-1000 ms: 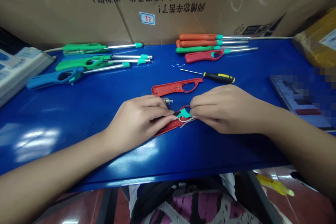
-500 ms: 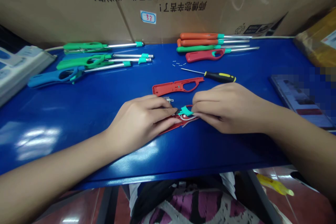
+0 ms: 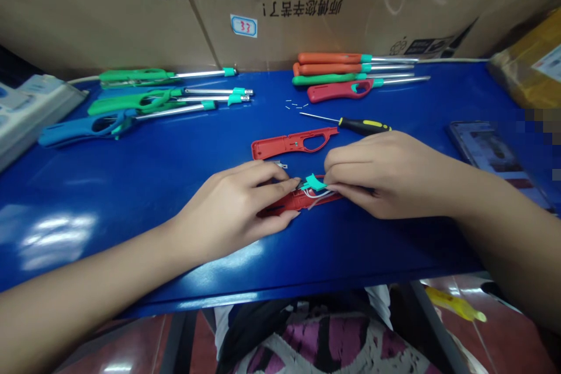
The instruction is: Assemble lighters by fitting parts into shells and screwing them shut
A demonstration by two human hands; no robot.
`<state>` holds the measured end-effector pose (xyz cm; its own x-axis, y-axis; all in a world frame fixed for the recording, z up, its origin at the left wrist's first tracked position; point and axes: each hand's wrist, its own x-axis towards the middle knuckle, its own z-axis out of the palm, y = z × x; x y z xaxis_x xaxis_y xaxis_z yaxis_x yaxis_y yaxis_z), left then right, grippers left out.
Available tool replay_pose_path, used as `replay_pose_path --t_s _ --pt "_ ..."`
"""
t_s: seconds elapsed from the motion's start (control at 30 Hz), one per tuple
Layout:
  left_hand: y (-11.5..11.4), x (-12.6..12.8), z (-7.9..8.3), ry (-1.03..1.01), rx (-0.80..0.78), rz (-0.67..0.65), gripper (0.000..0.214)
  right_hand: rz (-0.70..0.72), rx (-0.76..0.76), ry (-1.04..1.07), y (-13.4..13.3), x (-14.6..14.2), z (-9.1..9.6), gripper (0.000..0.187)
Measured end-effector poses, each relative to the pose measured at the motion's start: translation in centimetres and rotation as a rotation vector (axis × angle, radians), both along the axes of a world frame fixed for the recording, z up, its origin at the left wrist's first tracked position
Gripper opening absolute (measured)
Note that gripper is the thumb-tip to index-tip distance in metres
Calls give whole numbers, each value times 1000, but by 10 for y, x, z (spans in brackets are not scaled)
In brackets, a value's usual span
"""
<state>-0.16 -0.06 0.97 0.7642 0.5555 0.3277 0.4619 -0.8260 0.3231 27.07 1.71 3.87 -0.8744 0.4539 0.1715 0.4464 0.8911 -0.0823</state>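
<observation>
On the blue table lies an open half of a red lighter casing [image 3: 290, 202] with white wires and a teal trigger [image 3: 314, 182] in it. My left hand [image 3: 239, 201] is curled over its left end, the thumb at the near edge and the index fingertip at a small dark part beside the trigger. Closed in a pinch, my right hand [image 3: 377, 172] holds the trigger's right edge and covers that end of the casing. Just beyond both hands rests the other red casing half [image 3: 280, 145]. A small metal piece [image 3: 280, 165] shows behind my left fingers.
A screwdriver [image 3: 364, 126] lies behind my right hand, near several small screws [image 3: 296, 106]. Whole lighters [image 3: 329, 68] stand back right; several partly opened ones [image 3: 94, 128] lie left. A phone [image 3: 495, 158], a power strip [image 3: 39, 108] and a cardboard box [image 3: 280, 41] border the area.
My left thumb has moved off the casing's inside to its near edge, uncovering more of the red shell. The trigger is still between the hands. The view has shifted slightly.
</observation>
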Motion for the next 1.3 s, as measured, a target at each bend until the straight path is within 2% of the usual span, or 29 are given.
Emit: replay_pose_path --t_s 0.47,0.7,0.83,1.07,1.3 --pt "1 0 -3 11 -53 -25 36 -10 -90 -38 -1 2 5 23" --pt "0 -1 -3 11 -48 -12 36 -11 -60 -27 -1 3 4 22" --pt "2 1 -3 -14 -42 -1 29 1 -56 -23 -1 3 5 22" --pt "3 0 -4 18 -7 -7 30 -13 33 -49 -2 1 4 26" --pt "4 -1 -4 55 28 -10 31 -49 -7 -35 -2 0 1 24"
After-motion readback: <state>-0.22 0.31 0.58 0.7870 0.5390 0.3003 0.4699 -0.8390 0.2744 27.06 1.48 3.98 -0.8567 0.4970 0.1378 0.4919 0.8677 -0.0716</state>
